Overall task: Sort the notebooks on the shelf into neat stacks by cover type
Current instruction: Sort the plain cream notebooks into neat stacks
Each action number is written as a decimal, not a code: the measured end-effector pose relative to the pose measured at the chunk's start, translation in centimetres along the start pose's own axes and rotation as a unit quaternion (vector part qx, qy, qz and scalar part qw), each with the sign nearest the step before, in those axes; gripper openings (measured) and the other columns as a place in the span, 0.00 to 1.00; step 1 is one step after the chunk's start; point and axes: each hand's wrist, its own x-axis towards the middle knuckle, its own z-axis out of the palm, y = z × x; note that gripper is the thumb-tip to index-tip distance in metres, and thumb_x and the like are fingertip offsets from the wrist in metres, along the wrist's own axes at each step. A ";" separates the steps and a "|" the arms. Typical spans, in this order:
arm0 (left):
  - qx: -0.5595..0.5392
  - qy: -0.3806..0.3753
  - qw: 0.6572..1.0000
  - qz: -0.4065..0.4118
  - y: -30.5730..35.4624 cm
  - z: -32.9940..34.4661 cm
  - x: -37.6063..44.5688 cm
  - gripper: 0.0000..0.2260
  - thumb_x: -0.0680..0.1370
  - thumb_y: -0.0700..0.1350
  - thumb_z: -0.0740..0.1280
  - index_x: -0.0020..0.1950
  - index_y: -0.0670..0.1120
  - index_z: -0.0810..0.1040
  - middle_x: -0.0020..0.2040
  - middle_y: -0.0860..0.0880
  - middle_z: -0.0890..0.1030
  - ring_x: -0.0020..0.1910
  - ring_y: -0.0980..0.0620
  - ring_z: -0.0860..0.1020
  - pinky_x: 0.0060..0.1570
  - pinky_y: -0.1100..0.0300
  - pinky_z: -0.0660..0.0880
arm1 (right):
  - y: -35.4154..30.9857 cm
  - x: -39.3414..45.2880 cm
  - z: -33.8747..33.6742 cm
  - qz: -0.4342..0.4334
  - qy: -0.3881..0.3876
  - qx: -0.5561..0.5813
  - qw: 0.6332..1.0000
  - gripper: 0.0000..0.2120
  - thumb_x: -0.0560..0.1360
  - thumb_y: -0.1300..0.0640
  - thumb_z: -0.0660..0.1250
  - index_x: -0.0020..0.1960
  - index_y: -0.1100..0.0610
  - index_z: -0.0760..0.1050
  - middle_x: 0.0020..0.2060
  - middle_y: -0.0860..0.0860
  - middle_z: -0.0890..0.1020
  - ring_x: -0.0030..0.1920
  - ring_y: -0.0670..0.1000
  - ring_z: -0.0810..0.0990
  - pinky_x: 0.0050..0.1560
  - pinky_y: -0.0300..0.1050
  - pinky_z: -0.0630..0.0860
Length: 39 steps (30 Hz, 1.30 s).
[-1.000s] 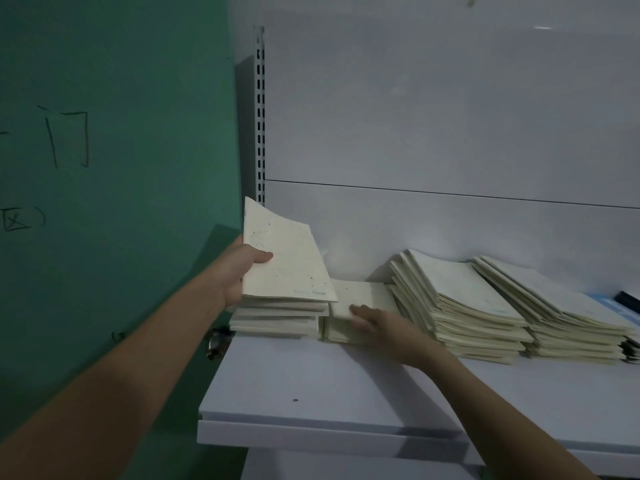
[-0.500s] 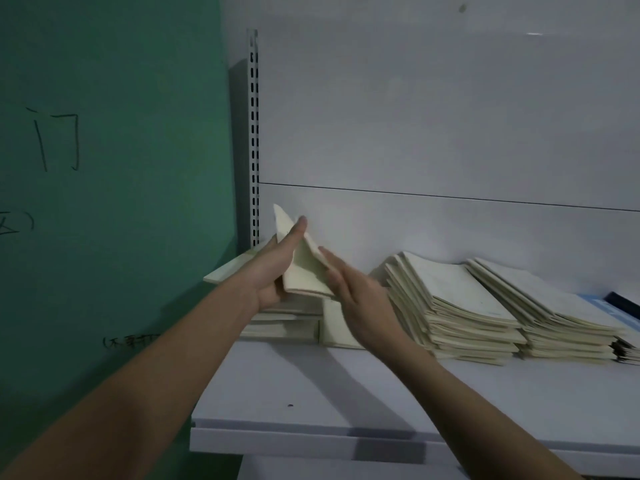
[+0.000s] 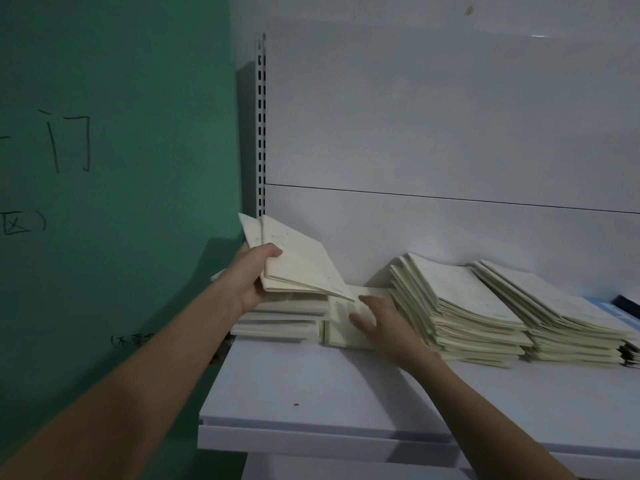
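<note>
Cream speckled notebooks lie in piles along the back of a white shelf (image 3: 311,393). My left hand (image 3: 254,277) grips a few tilted notebooks (image 3: 298,265) by their near edge, lifted above the leftmost stack (image 3: 280,323). My right hand (image 3: 375,317) rests with spread fingers on a short pile of smaller cream notebooks (image 3: 341,336) beside that stack. Two taller, fanned stacks (image 3: 457,306) (image 3: 554,317) stand further right.
A green wall with black handwriting (image 3: 104,168) borders the shelf on the left. A slotted metal upright (image 3: 260,133) runs up the shelf's back left corner. A blue item (image 3: 620,308) and a dark one (image 3: 627,299) lie at the far right.
My left hand now holds more notebooks than a second ago, tilted over the leftmost stack. My right hand rose to meet them, then dropped back onto the short pile.
</note>
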 end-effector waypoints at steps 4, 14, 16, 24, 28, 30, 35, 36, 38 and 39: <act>0.001 -0.001 1.000 -0.005 -0.2 -0.7 -0.1 0.18 0.80 0.37 0.61 0.68 0.49 0.70 0.55 0.43 0.81 0.50 0.42 0.80 0.32 0.46 0.80 | -0.3 -1.6 0.5 -0.030 -0.073 -0.104 0.991 0.29 0.80 0.37 0.55 0.74 0.53 0.63 0.73 0.51 0.66 0.73 0.54 0.62 0.71 0.53 0.57; -0.027 0.002 1.000 -0.002 -0.4 -0.9 -0.1 0.19 0.79 0.36 0.62 0.69 0.49 0.69 0.60 0.42 0.80 0.54 0.40 0.79 0.36 0.43 0.81 | -0.7 -2.1 -1.0 -0.037 -0.100 -0.041 0.993 0.23 0.83 0.43 0.52 0.69 0.57 0.69 0.64 0.57 0.75 0.65 0.58 0.72 0.62 0.50 0.67; -0.028 -0.001 1.000 -0.003 -0.3 -0.8 -0.3 0.19 0.80 0.36 0.61 0.69 0.50 0.69 0.58 0.42 0.80 0.53 0.41 0.79 0.37 0.43 0.81 | -0.8 -2.0 -1.2 -0.010 -0.018 0.127 0.992 0.22 0.83 0.44 0.51 0.55 0.58 0.77 0.48 0.57 0.81 0.50 0.58 0.79 0.47 0.46 0.71; -0.023 -0.032 0.999 0.005 -1.1 0.8 -0.8 0.18 0.80 0.37 0.60 0.67 0.52 0.70 0.55 0.45 0.81 0.52 0.44 0.80 0.43 0.47 0.80 | -3.9 -1.2 -4.4 0.085 0.235 0.401 0.881 0.28 0.82 0.39 0.48 0.64 0.57 0.75 0.56 0.54 0.80 0.49 0.50 0.79 0.54 0.45 0.77; -0.030 -0.047 0.998 0.026 -1.8 2.4 -1.1 0.17 0.80 0.37 0.60 0.67 0.51 0.70 0.56 0.45 0.81 0.54 0.44 0.80 0.46 0.49 0.79 | -7.1 -2.8 -4.7 -0.025 0.277 0.300 0.912 0.24 0.83 0.43 0.48 0.48 0.57 0.75 0.40 0.51 0.77 0.40 0.48 0.72 0.38 0.37 0.68; -0.021 -0.046 0.998 0.045 -2.1 3.2 -1.3 0.17 0.80 0.38 0.61 0.67 0.51 0.70 0.56 0.44 0.81 0.54 0.43 0.80 0.45 0.50 0.80 | -7.7 -3.4 -3.6 -0.096 0.250 0.192 0.944 0.23 0.81 0.39 0.47 0.61 0.47 0.77 0.48 0.41 0.78 0.46 0.45 0.76 0.43 0.37 0.70; -0.027 -0.045 0.995 0.081 -2.7 4.6 -1.8 0.12 0.82 0.47 0.62 0.66 0.55 0.71 0.55 0.47 0.84 0.52 0.45 0.83 0.44 0.50 0.82 | -7.3 -3.5 -2.7 -0.232 0.168 0.040 0.957 0.24 0.81 0.42 0.50 0.75 0.46 0.64 0.72 0.43 0.68 0.72 0.44 0.67 0.68 0.43 0.70; -0.042 -0.049 0.995 0.079 -2.6 4.7 -1.9 0.12 0.82 0.50 0.62 0.65 0.56 0.72 0.56 0.48 0.84 0.51 0.46 0.83 0.46 0.49 0.82 | -7.2 -3.4 -3.1 -0.241 0.158 0.029 0.957 0.24 0.81 0.42 0.51 0.75 0.47 0.64 0.73 0.43 0.67 0.73 0.44 0.64 0.70 0.43 0.67; -0.056 -0.049 0.993 0.090 -2.6 5.1 -1.9 0.13 0.80 0.49 0.65 0.65 0.54 0.72 0.57 0.48 0.83 0.52 0.47 0.83 0.47 0.48 0.82 | -6.9 -3.2 -4.2 -0.251 0.134 0.020 0.959 0.24 0.81 0.42 0.51 0.76 0.47 0.63 0.74 0.43 0.65 0.75 0.44 0.61 0.73 0.41 0.61; -0.055 -0.042 0.992 0.102 -2.7 5.4 -1.9 0.15 0.80 0.45 0.66 0.65 0.53 0.72 0.57 0.48 0.83 0.52 0.47 0.83 0.47 0.49 0.82 | -6.8 -3.2 -4.9 -0.253 0.113 0.031 0.960 0.24 0.82 0.42 0.50 0.75 0.46 0.63 0.74 0.43 0.65 0.75 0.43 0.60 0.73 0.38 0.58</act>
